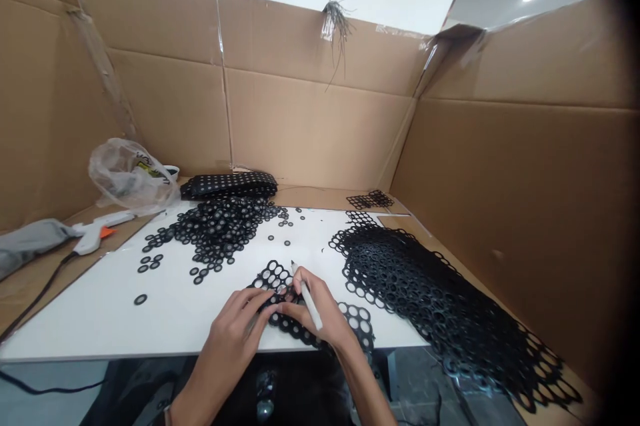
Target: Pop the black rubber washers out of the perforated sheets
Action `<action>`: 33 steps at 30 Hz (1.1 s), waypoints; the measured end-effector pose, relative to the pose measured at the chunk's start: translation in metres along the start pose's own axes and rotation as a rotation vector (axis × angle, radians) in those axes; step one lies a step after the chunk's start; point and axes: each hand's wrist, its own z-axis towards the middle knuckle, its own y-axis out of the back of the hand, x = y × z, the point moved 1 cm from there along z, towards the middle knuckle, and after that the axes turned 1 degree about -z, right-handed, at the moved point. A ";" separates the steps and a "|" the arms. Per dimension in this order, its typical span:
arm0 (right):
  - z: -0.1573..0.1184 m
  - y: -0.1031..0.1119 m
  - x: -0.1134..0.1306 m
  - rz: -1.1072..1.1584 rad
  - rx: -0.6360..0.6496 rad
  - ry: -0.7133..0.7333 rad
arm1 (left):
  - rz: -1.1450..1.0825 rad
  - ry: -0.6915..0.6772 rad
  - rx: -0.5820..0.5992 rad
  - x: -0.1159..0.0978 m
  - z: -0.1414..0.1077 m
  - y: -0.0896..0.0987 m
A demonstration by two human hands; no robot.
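A black sheet full of round holes (361, 321) lies at the front edge of the white board, partly hanging over it. My left hand (234, 325) pinches this sheet with thumb and fingertips. My right hand (323, 309) holds a white pen-shaped tool (311, 306) with a dark tip, its thumb and fingertips meeting my left fingers at the sheet. What lies between the fingertips is mostly hidden. Beyond my left hand spreads a heap of small black rings (220, 226), with a single ring (141, 299) apart from it at the left.
A long pile of black perforated sheets (425, 279) runs down the right side. A rolled dotted black sheet (230, 185), a plastic bag (133, 176) and a white glue gun (95, 234) with its cord stand back and left. Cardboard walls (320, 126) enclose the white board (90, 319).
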 end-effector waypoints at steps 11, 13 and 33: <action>-0.005 0.003 0.005 -0.167 0.040 0.061 | 0.056 0.029 0.090 0.004 0.015 -0.007; -0.005 0.003 0.004 -0.167 0.039 0.053 | 0.078 -0.020 0.104 0.001 0.015 -0.007; -0.008 0.003 0.001 -0.015 -0.060 0.091 | -0.125 0.249 0.161 0.000 0.030 0.001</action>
